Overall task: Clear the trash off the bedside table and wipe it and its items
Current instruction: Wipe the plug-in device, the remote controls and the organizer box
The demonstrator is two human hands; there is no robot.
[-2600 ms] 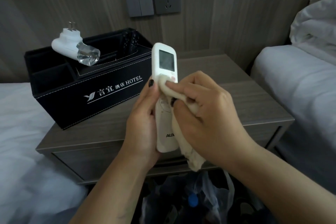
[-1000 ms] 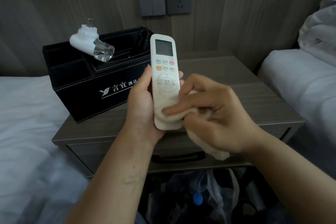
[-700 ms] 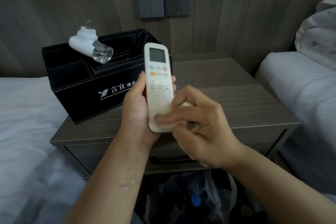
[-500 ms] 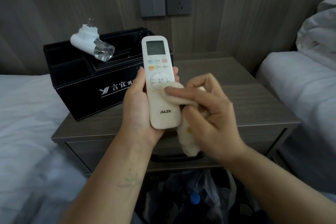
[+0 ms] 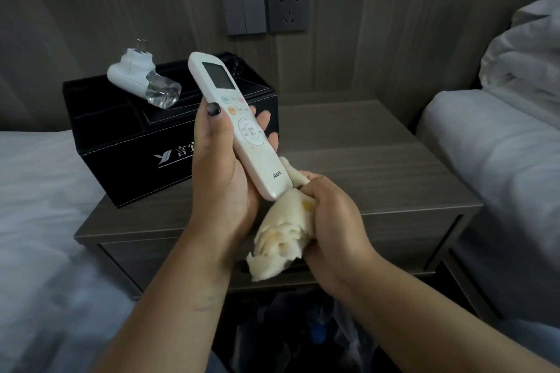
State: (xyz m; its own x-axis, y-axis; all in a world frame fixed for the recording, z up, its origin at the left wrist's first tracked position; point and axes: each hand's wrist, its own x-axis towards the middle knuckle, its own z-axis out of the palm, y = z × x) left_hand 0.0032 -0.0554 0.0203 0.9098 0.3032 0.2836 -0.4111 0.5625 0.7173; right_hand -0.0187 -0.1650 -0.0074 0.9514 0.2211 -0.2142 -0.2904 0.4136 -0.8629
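Note:
My left hand (image 5: 222, 172) grips a white AUX air-conditioner remote (image 5: 242, 127) above the wooden bedside table (image 5: 378, 166), its top tilted to the left. My right hand (image 5: 333, 218) clutches a bunched cream cloth (image 5: 281, 233) just below the remote's bottom end, the cloth touching that end. A black leather hotel organiser box (image 5: 130, 142) stands on the table's left side. A white plug-in device with a clear bottle (image 5: 142, 79) lies on top of it.
White beds flank the table, one at the left (image 5: 39, 206) and one at the right (image 5: 497, 160) with a pillow. A switch and a wall socket (image 5: 289, 6) sit on the panelled wall behind. A plastic bag with trash (image 5: 303, 330) is on the floor below the table's drawer.
My right hand slid the cloth down off the remote's face to its bottom end and bunched it. My left hand tilted the remote's top to the left.

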